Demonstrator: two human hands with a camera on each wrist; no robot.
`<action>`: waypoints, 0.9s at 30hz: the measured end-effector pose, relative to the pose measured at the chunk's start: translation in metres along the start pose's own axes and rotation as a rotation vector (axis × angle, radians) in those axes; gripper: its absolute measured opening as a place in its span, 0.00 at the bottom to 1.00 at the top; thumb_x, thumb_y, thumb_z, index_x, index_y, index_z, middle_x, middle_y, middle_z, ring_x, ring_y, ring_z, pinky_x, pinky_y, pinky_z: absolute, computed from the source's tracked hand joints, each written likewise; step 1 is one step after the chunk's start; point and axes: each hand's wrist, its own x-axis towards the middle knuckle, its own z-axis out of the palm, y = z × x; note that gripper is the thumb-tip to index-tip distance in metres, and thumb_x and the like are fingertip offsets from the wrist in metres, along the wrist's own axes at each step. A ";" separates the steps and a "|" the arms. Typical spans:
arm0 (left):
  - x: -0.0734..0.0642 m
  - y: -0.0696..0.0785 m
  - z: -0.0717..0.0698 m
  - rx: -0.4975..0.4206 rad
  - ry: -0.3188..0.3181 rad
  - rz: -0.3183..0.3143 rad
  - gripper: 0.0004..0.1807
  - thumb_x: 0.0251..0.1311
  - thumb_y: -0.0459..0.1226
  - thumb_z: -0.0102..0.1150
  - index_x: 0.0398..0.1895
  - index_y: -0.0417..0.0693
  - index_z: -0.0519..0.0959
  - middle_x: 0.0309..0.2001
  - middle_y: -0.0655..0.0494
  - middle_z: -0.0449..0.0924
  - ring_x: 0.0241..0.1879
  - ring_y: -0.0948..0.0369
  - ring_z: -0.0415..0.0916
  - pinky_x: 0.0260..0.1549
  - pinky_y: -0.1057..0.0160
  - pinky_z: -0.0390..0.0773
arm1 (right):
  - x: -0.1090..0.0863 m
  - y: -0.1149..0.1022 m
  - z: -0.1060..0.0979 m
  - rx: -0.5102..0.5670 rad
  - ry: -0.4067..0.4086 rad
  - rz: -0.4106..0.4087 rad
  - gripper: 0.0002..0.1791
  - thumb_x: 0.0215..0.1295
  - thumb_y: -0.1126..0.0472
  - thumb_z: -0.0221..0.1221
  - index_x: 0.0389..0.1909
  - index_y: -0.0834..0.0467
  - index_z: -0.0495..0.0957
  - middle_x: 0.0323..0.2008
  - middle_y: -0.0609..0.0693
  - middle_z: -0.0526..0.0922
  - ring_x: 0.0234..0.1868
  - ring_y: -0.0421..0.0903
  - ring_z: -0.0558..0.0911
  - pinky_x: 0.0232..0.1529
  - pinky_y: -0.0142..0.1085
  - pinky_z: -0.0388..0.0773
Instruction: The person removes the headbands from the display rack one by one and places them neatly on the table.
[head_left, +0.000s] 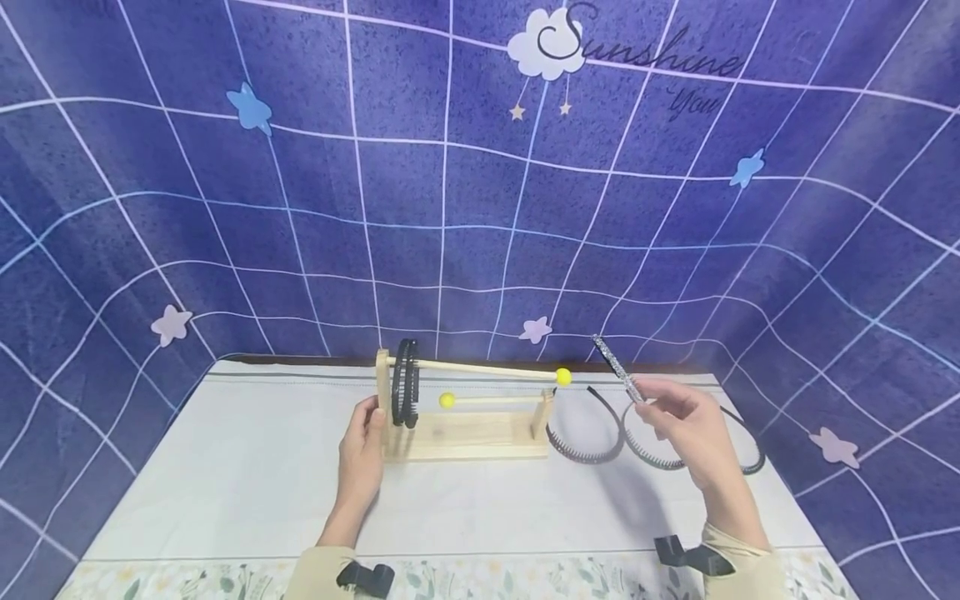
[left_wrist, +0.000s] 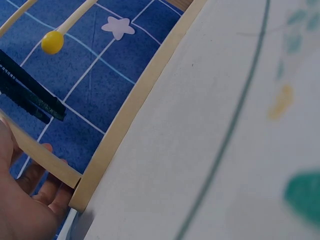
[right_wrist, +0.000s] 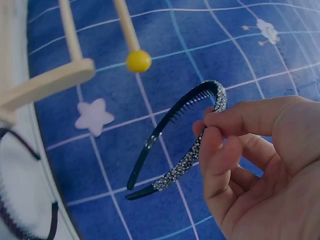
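A wooden rack (head_left: 465, 435) stands on the white tabletop, with two rods that end in yellow balls. My left hand (head_left: 360, 458) grips its left upright (head_left: 383, 387), fingers behind the wood in the left wrist view. Black headbands (head_left: 406, 387) hang on the upper rod, close to that upright. Raised off the table, my right hand (head_left: 693, 425) pinches a glittery silver headband (right_wrist: 182, 167) between thumb and fingers. Its two black ends point toward the rack, and small comb teeth line its inner side. The upper rod's yellow ball (right_wrist: 138, 61) is left of and above this headband in the right wrist view.
A black toothed headband (head_left: 588, 457) lies on the table just right of the rack. More headbands (head_left: 753, 462) lie beneath and beyond my right hand. Blue gridded cloth (head_left: 480, 192) rises behind the table and at both sides. Flowered cloth (head_left: 465, 579) runs along the front edge.
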 end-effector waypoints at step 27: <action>0.001 -0.002 -0.001 -0.002 0.003 -0.019 0.32 0.89 0.58 0.40 0.80 0.47 0.70 0.76 0.37 0.75 0.77 0.37 0.71 0.74 0.32 0.72 | -0.056 0.054 -0.016 -0.117 -0.071 -0.107 0.08 0.67 0.71 0.76 0.44 0.62 0.90 0.40 0.44 0.90 0.37 0.39 0.86 0.38 0.31 0.88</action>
